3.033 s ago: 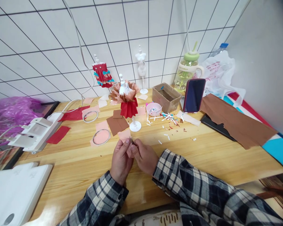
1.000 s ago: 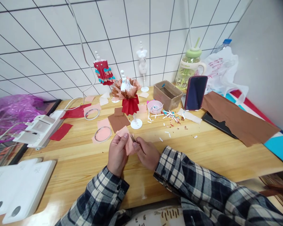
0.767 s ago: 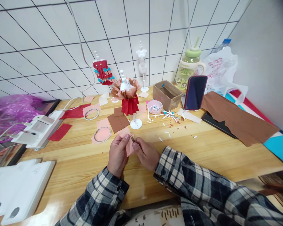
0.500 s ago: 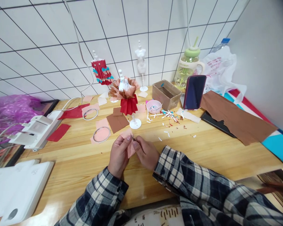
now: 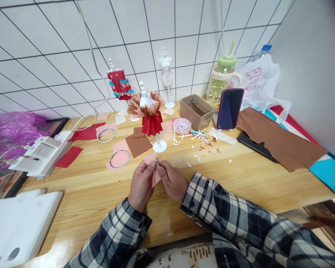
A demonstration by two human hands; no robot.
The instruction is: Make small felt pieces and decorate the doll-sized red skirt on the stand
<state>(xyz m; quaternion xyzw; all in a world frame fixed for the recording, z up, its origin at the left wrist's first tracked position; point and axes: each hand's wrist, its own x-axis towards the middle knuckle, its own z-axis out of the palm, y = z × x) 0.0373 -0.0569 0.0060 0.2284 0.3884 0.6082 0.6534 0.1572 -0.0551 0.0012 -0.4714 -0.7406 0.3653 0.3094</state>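
My left hand (image 5: 141, 182) pinches a folded piece of pink crepe paper (image 5: 155, 178) between thumb and fingers. Closed around small scissors is my right hand (image 5: 173, 180); their dark, narrow blades (image 5: 158, 161) lie against the paper, and the handles are hidden in the fist. Just beyond my hands stands a small white mannequin (image 5: 145, 97) on a round base, wearing a red pleated paper skirt (image 5: 152, 124) and a brown-and-pink ruffle (image 5: 134, 107). Brown paper squares (image 5: 139, 145) lie to its left, beside a silver ring (image 5: 120, 159) on pink paper.
Behind stand a mannequin in a red dress (image 5: 118, 82) and a bare one (image 5: 166, 72). To the right are a pink bowl (image 5: 182, 130), paper scraps (image 5: 201, 136), a cardboard box (image 5: 202, 121), a phone (image 5: 229, 109) and brown paper (image 5: 279, 137). A power strip (image 5: 54, 156) sits left.
The scissor tips, slightly apart before, now look together at the pink paper. Both hands have stayed almost in place.
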